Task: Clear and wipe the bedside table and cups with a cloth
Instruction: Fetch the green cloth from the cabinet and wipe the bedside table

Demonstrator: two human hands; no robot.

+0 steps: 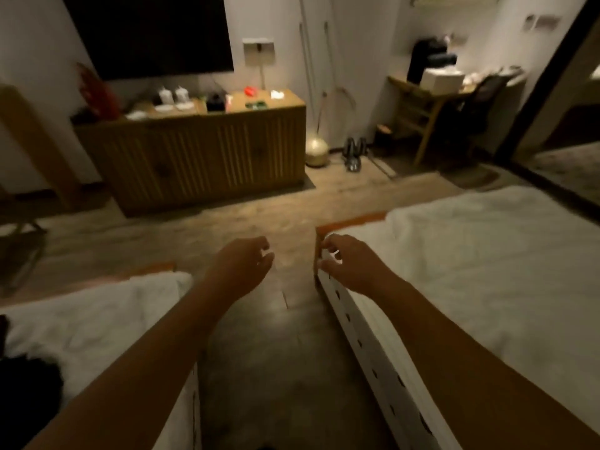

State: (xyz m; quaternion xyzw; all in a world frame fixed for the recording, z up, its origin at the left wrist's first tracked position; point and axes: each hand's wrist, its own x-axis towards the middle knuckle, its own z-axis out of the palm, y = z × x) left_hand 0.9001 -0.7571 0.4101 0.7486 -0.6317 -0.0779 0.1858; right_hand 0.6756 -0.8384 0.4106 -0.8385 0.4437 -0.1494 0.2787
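Both the left hand [246, 259] and right hand [349, 259] hang empty at frame centre, fingers loosely spread; no cloth visible. The cups [173, 92], upper left, look fragile, so grip their bodies.

White beds [487, 271]; ribbed tan wooden cabinet [201, 154]; black screen [152, 30].

left hand [245, 259]: arm outstretched, fingers loosely curled, empty | right hand [349, 263]: arm outstretched, fingers curled, empty, just beside left hand
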